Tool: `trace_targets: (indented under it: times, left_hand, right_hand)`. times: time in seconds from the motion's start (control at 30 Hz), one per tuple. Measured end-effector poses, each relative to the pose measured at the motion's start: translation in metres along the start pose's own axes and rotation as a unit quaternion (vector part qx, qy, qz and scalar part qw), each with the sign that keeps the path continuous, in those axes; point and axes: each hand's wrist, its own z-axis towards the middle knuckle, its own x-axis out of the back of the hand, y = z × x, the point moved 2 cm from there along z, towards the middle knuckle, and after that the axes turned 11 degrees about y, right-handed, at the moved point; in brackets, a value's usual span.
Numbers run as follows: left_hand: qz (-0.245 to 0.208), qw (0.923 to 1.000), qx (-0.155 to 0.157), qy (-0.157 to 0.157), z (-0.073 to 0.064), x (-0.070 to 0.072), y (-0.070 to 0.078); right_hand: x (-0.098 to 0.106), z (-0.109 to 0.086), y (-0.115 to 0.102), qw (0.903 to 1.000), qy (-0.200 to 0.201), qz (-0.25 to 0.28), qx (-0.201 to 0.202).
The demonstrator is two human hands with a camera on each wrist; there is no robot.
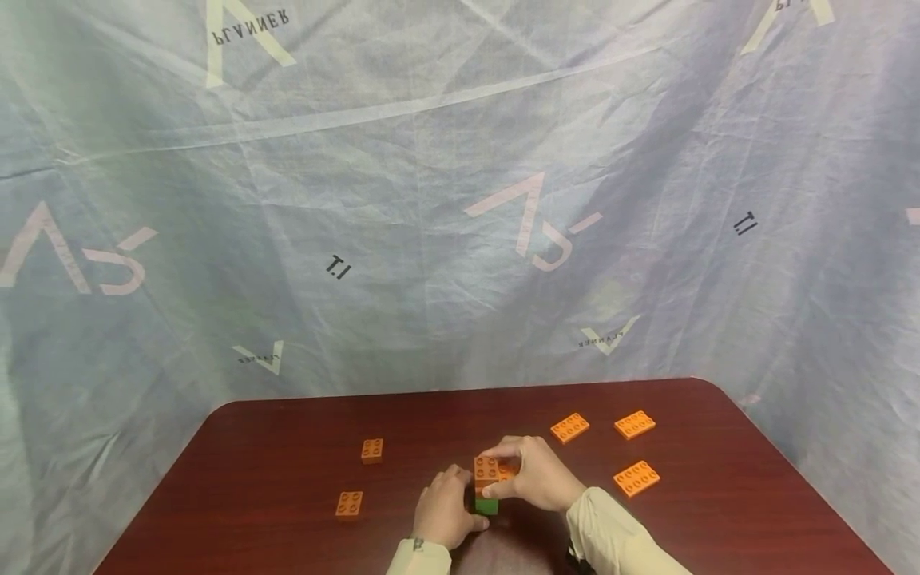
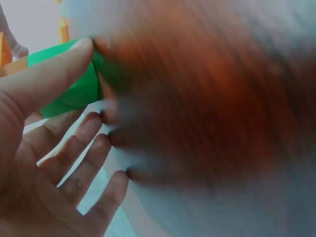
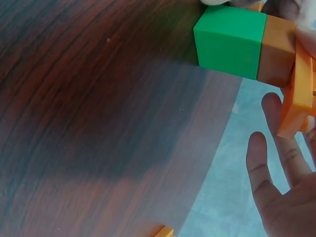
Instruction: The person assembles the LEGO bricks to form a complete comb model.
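Note:
A small upright stack stands on the table between both hands. Its base is a green toy building block [image 1: 486, 506], which my left hand [image 1: 443, 511] pinches; the left wrist view shows the thumb along its side and the other fingers spread. Above the green comes a brown brick [image 3: 277, 52], then a flat orange plate [image 3: 298, 94] that juts out to the right. An orange-brown four-stud brick [image 1: 486, 469] tops the stack. My right hand [image 1: 535, 475] grips this upper part between thumb and index finger, hiding some of the plate.
Two orange-brown four-stud bricks [image 1: 372, 451] lie apart on the left of the dark red table [image 1: 287, 447]. On the right lie three flat orange plates [image 1: 636, 478]. A printed grey cloth [image 1: 417, 200] hangs behind the table's far edge.

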Motion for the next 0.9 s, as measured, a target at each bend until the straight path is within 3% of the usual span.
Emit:
trace_targets:
  times: [0.27,0.7,0.9]
  left_hand:
    - [-0.075,0.9970,0.019,-0.009,0.000,0.006,-0.007]
    - [-0.040,0.9987,0.007,0.031,0.001,0.033,-0.008]
    - [-0.026,0.9985,0.006,0.047,-0.003,0.046,-0.016]
  right_hand:
    - [0.001,-0.001,0.001,1.0000,-0.001,0.003,0.000]
    - [0.004,0.002,0.000,0.9999,-0.008,0.013,-0.008]
    - [0.002,0.002,-0.003,0.9997,-0.012,0.014,-0.017]
